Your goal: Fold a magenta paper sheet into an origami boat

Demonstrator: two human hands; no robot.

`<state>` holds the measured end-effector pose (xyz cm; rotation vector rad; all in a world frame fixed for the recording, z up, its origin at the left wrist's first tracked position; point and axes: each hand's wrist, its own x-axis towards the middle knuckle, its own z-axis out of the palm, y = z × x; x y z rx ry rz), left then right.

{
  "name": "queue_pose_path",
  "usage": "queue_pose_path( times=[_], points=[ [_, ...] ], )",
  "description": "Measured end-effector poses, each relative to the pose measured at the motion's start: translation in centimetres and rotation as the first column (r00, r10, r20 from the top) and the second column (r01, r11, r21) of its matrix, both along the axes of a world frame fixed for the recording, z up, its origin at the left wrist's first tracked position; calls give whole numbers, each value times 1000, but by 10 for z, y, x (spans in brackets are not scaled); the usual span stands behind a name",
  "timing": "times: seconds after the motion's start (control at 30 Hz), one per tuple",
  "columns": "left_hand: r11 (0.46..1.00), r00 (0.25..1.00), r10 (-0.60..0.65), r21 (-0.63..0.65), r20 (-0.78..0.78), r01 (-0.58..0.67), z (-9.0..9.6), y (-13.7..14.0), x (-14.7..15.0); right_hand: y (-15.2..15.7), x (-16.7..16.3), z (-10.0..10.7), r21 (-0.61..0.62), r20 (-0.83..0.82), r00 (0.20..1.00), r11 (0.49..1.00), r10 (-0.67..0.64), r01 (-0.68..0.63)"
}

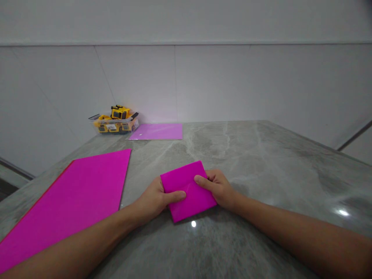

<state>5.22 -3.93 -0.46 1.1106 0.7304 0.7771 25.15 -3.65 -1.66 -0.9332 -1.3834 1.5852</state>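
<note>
Head view: small magenta rectangle between fingers

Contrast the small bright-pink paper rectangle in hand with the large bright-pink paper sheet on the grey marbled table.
The small rectangle is gripped by the left hand and right hand; the large sheet lies on the table. The small rectangle is far smaller than the large sheet. The large sheet shows a red edge; the small rectangle shows none. Both are bright pink.
</note>
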Motion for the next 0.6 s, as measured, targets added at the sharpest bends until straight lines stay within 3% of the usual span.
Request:
queue_pose_path(
  times=[0.2,0.43,0.6],
  points=[
    [974,956,-192,-166,-223,158,5,-4,2,8,0,5,-30,-116,976,983,-181,179],
    [976,932,-203,-144,-300,166,2,-2,4,9,-1,5,-35,-132,977,986,-165,162],
    [987,885,-161,-69,-437,145,4,-3,5,11,-1,3,-28,-140,979,989,-150,148]
  ],
)
